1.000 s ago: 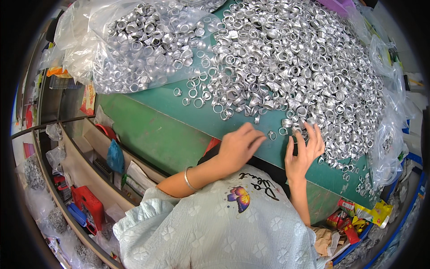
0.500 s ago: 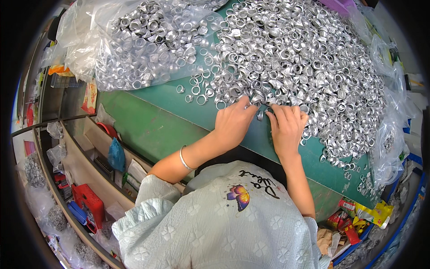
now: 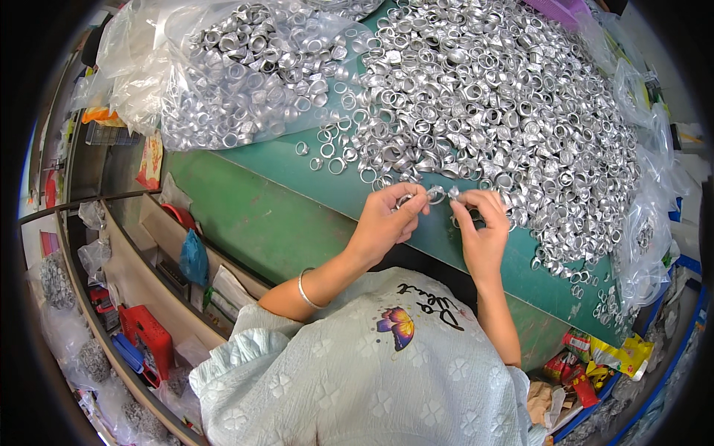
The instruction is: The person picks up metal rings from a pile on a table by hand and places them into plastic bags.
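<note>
A broad heap of silver-coloured metal rings [image 3: 506,104] covers the green tabletop [image 3: 327,193] in front of me. My left hand [image 3: 388,219] is closed, with a ring [image 3: 404,199] gripped in its curled fingers. Another ring [image 3: 436,195] shows just off the tips of its thumb and forefinger. Close beside it, my right hand [image 3: 482,223] pinches a small ring [image 3: 454,192] between thumb and forefinger. Both hands hang over the near edge of the heap. How many rings sit inside the left fingers is hidden.
A clear plastic bag [image 3: 141,82] full of similar rings lies at the far left. Several loose rings [image 3: 327,149] lie between bag and heap. A purple basket [image 3: 561,11] stands at the far right. Open drawers [image 3: 160,253] are at my left; snack packets [image 3: 632,355] at lower right.
Both hands have drawn back from the heap toward me and lifted. Rings now show in the fingertips of each hand, where before the fingers reached into the heap's edge.
</note>
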`<state>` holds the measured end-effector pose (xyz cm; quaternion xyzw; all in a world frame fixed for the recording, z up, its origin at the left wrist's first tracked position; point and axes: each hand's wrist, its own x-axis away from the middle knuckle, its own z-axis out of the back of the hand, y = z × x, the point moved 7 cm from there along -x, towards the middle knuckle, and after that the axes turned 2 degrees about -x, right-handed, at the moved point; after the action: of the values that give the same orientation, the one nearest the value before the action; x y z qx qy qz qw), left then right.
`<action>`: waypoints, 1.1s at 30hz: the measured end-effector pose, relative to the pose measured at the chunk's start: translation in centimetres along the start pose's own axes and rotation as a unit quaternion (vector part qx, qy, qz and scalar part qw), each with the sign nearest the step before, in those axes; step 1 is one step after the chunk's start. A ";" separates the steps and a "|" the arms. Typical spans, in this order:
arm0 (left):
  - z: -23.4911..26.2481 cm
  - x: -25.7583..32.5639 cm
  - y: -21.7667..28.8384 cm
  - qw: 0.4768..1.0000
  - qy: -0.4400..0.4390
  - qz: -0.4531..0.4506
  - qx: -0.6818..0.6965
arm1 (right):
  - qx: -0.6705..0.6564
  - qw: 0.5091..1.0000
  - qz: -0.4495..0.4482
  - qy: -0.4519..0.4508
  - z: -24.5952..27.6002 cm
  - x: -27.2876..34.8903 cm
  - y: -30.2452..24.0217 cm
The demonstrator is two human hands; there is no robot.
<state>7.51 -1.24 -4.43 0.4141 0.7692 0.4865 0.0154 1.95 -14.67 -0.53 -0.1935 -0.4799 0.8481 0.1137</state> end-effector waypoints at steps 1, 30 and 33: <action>-0.2 0.2 0.2 1.000 -0.002 -0.006 -0.003 | -0.101 0.993 -0.057 -0.012 0.0 0.5 0.6; -3.0 1.3 -1.2 0.991 -0.062 0.036 0.111 | 0.051 0.995 0.083 0.005 0.7 2.1 -5.4; -2.9 1.1 -1.3 0.994 -0.071 0.016 0.085 | 0.146 0.980 0.133 -0.009 0.4 2.3 -6.2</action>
<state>4.70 -2.86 -3.51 0.4600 0.7979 0.3886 0.0265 -0.28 -10.90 4.47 -0.2293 -0.3220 0.9183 0.0228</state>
